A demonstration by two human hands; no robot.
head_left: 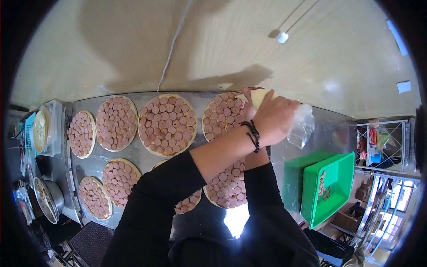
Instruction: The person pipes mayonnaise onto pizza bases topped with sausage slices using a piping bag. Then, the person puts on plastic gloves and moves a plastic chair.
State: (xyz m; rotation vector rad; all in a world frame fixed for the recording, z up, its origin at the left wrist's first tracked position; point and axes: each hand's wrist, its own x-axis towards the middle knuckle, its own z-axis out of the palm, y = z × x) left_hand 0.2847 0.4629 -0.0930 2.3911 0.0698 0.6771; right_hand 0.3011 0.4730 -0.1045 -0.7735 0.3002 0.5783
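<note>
My left hand point(272, 116), with a black cord bracelet at its wrist, crosses over my right forearm. It is wrapped round a clear plastic bag point(302, 127) with a pale yellow filling point(261, 95). The bag's crumpled loose end sticks out on the right. My right hand point(250, 99) is mostly hidden behind the left; its fingers are against the bag's filled part. Under both hands lies a pizza point(221, 111) covered in sliced sausage. A second sausage pizza point(227, 187) lies nearer to me, partly behind my arms.
Several more sausage-topped pizzas point(167, 124) cover the metal table point(151, 161) to the left. A green tray point(307, 196) with a few sausage bits stands at the right. Farther left are a metal bowl point(55, 196) and a clear plastic bin point(55, 120). A wall runs along the back.
</note>
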